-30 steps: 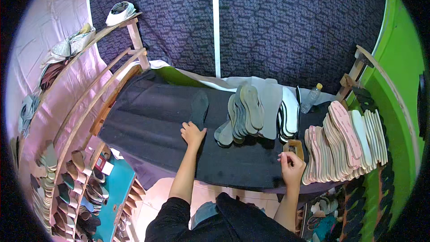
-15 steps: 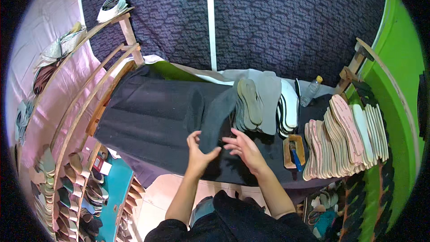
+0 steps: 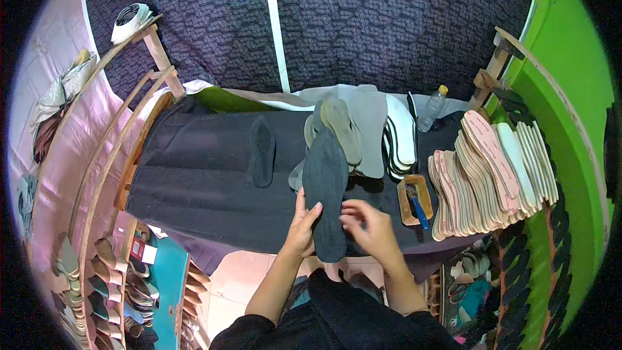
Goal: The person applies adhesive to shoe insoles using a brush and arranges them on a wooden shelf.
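Note:
A long dark grey insole (image 3: 326, 181) is raised off the black-covered bench (image 3: 188, 175), tilted with its narrower end toward me. My left hand (image 3: 302, 228) holds its left edge, thumb on top and fingers behind. At the right edge, my right hand (image 3: 372, 230) is closed, its curled fingers against the insole; their exact grip is partly hidden. Another dark insole (image 3: 262, 155) lies flat to the left. Behind the held one stand stacks of olive insoles (image 3: 343, 129) and grey insoles (image 3: 370, 133), partly covered by it.
White insoles (image 3: 403, 133) stand right of the grey ones, near a clear bottle (image 3: 432, 110). A tan tray (image 3: 415, 188) holds a blue-handled brush (image 3: 421, 214). Rows of beige and pink insoles (image 3: 489, 155) fill the right side. Racks of shoe parts (image 3: 107, 285) stand at left.
The dark insole has come up and nearer to me, now gripped in my left hand. My right hand has moved to its right edge and its fingers have curled in. The view has shifted slightly.

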The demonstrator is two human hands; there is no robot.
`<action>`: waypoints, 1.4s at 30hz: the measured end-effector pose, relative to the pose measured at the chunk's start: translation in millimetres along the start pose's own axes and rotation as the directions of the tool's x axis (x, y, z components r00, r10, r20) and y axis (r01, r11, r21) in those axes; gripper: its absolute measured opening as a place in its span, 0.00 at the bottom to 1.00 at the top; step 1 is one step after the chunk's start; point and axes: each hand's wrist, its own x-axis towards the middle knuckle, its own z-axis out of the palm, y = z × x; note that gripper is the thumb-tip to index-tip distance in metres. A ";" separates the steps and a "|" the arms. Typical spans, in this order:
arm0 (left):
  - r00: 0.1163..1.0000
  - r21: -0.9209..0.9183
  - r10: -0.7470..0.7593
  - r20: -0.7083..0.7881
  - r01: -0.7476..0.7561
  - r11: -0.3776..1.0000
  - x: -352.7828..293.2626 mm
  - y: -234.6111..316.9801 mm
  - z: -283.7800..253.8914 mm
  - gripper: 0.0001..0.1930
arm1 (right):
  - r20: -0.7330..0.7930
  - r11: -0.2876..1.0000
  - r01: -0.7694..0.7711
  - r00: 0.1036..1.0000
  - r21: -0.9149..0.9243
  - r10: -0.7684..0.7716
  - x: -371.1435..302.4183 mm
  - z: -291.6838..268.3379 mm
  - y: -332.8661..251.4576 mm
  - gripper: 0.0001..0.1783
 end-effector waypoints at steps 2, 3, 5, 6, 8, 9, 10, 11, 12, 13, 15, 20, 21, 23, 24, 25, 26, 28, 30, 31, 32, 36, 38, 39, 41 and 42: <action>0.985 -0.249 -0.109 0.133 0.139 0.958 -1.1 3.0 3.2 0.32 | -0.246 0.981 -0.002 0.968 -0.195 -0.047 -10.2 -24.7 -14.3 0.14; 0.985 -0.285 -0.129 0.116 0.157 0.946 -1.0 0.0 2.1 0.32 | -0.373 0.932 -0.032 0.921 -0.360 -0.113 -19.9 -39.7 -16.4 0.14; 0.983 -0.277 -0.146 0.115 0.173 0.945 -1.9 0.7 1.3 0.31 | -0.567 0.883 -0.072 0.790 -0.464 -0.233 -33.8 -65.4 -1.9 0.18; 0.980 -0.268 -0.162 0.116 0.188 0.945 -1.7 -0.2 1.5 0.29 | -0.579 0.811 -0.157 0.776 -0.563 -0.251 -41.6 -81.2 5.7 0.25; 0.979 -0.276 -0.167 0.116 0.193 0.941 1.1 -3.2 -4.8 0.28 | -0.652 0.826 -0.338 0.756 -0.450 -0.046 -49.8 -92.2 8.2 0.30; 0.975 -0.281 -0.177 0.132 0.208 0.937 4.6 -7.0 -5.2 0.27 | -0.610 0.801 -0.308 0.788 -0.514 -0.088 -60.9 -102.7 30.2 0.37; 0.976 -0.282 -0.177 0.130 0.207 0.937 6.1 -8.5 -7.4 0.27 | -0.609 0.801 -0.308 0.789 -0.514 -0.087 -63.9 -103.6 34.0 0.37; 0.975 -0.272 -0.183 0.126 0.212 0.939 7.5 -10.0 -9.5 0.26 | -0.537 0.842 -0.377 0.834 -0.386 0.128 -65.6 -104.2 36.1 0.39; 0.972 -0.262 -0.195 0.128 0.223 0.939 9.3 -12.0 -11.4 0.26 | -0.429 0.846 -0.465 0.841 -0.261 0.329 -67.8 -103.6 38.0 0.42; 0.971 -0.262 -0.199 0.132 0.228 0.938 11.4 -13.9 -14.0 0.26 | -0.446 0.898 -0.380 0.859 -0.223 0.252 -67.3 -98.5 47.0 0.40; 0.946 -0.428 -0.235 0.225 0.312 0.848 14.3 -16.4 -18.8 0.30 | -0.450 0.895 -0.401 0.848 -0.198 0.280 -64.1 -92.3 62.5 0.36; 0.942 -0.429 -0.238 0.238 0.322 0.844 13.0 -12.2 -22.9 0.32 | -0.491 0.870 -0.383 0.848 -0.311 0.198 -55.9 -85.4 80.4 0.18; 0.948 -0.415 -0.232 0.219 0.306 0.857 12.4 -10.8 -24.2 0.32 | -0.536 0.880 -0.363 0.830 -0.305 0.157 -52.4 -82.5 79.2 0.14; 0.953 -0.403 -0.222 0.206 0.290 0.868 10.9 -7.5 -26.4 0.31 | -0.549 0.864 -0.289 0.836 -0.411 0.018 -50.0 -89.2 80.7 0.13; 0.956 -0.390 -0.219 0.197 0.281 0.877 9.9 -5.8 -27.9 0.31 | -0.551 0.827 -0.224 0.826 -0.516 -0.119 -48.1 -90.5 77.2 0.13; 0.958 -0.391 -0.215 0.192 0.276 0.878 8.9 -4.2 -29.4 0.31 | -0.592 0.844 -0.268 0.803 -0.464 -0.070 -46.6 -89.7 67.7 0.13; 0.962 -0.396 -0.209 0.178 0.265 0.879 7.8 -2.6 -30.9 0.30 | -0.611 0.894 -0.193 0.784 -0.404 -0.107 -43.9 -87.5 62.1 0.14; 0.965 -0.400 -0.203 0.164 0.253 0.881 7.4 -0.5 -32.5 0.31 | -0.544 0.824 -0.154 0.813 -0.545 -0.207 -44.7 -92.8 57.3 0.15; 0.974 -0.381 -0.190 0.124 0.224 0.897 7.0 0.8 -33.4 0.31 | -0.555 0.831 -0.135 0.799 -0.539 -0.231 -43.0 -91.5 52.7 0.15; 0.975 -0.380 -0.188 0.120 0.220 0.899 6.5 0.7 -34.6 0.31 | -0.569 0.837 -0.118 0.783 -0.534 -0.253 -41.6 -90.5 49.2 0.15; 0.975 -0.382 -0.185 0.126 0.220 0.898 6.4 -0.1 -36.1 0.31 | -0.567 0.839 -0.116 0.784 -0.532 -0.252 -40.1 -89.4 44.8 0.15; 0.970 -0.345 -0.198 0.143 0.236 0.908 6.7 -1.7 -35.8 0.31 | -0.535 0.886 0.043 0.783 -0.462 -0.317 -25.9 -80.1 18.6 0.08; 0.973 -0.312 -0.189 0.132 0.222 0.924 6.9 -2.7 -29.4 0.31 | -0.425 0.849 0.303 0.762 -0.432 -0.488 -15.0 -67.9 -4.0 0.13; 0.979 -0.280 -0.174 0.110 0.198 0.939 5.0 -2.4 -28.6 0.31 | -0.318 0.794 0.422 0.753 -0.437 -0.576 -7.3 -61.8 -14.5 0.10; 0.972 -0.301 -0.187 0.141 0.222 0.927 2.8 -1.8 -24.2 0.28 | -0.193 0.723 0.617 0.704 -0.312 -0.684 12.3 -45.4 -29.8 0.16; 0.965 -0.324 -0.197 0.171 0.244 0.914 1.1 0.3 -21.4 0.27 | -0.122 0.679 0.668 0.680 -0.304 -0.723 21.5 -39.0 -38.3 0.13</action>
